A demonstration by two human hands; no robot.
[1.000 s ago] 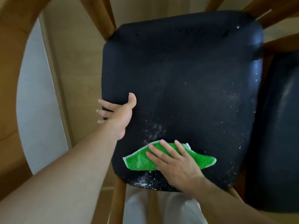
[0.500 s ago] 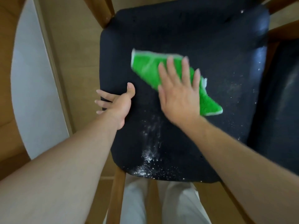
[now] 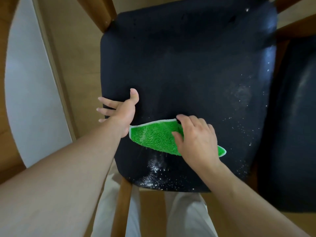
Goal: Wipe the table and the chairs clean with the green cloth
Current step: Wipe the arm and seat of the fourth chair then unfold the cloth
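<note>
A chair with a black padded seat point(image 3: 188, 65) and wooden frame fills the view from above. The green cloth point(image 3: 153, 136) lies flat on the near part of the seat, with my right hand point(image 3: 196, 139) pressed on its right half, fingers bent over the far edge. My left hand point(image 3: 122, 110) grips the seat's left edge, thumb on top and fingers wrapped under. White powder point(image 3: 153, 170) is heaped near the seat's front edge, and finer specks point(image 3: 242, 120) are scattered along the right side.
A second black chair seat point(image 3: 290, 134) stands close on the right. A wooden chair leg point(image 3: 122, 207) runs down in front of my light trousers. Wooden floor and a pale grey panel point(image 3: 29, 100) lie to the left.
My right hand swept the cloth from the near seat edge up to the far left part, then back down toward the front. The left hand stayed gripping the seat edge.
</note>
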